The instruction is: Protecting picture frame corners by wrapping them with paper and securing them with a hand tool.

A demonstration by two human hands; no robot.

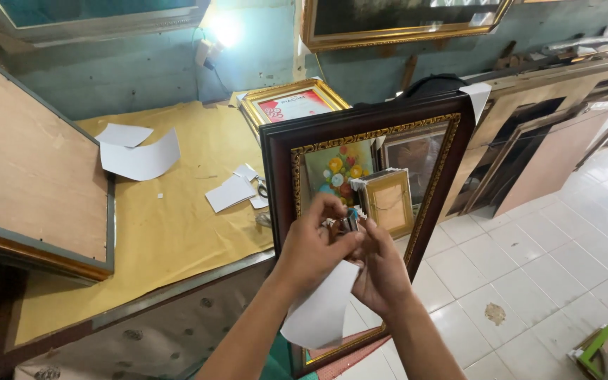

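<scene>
A large dark-brown picture frame (276, 169) with a gold inner border stands tilted in front of me, its lower end near my body. My left hand (312, 246) and my right hand (381, 271) meet in front of its open middle. Together they pinch a small shiny metal object (350, 221); which hand grips it I cannot tell. A white paper sheet (321, 309) hangs under my left hand, curled. Through the frame I see a flower painting (338, 169) and a small gold frame (390, 200).
A workbench covered in yellow-brown paper (170, 225) lies to the left, with white paper pieces (138, 151) and scissors (262, 188). A gold-framed picture (291, 104) leans at its back. A board-backed frame (29, 176) lies at far left. Frames lean along the right wall above white floor tiles (529, 281).
</scene>
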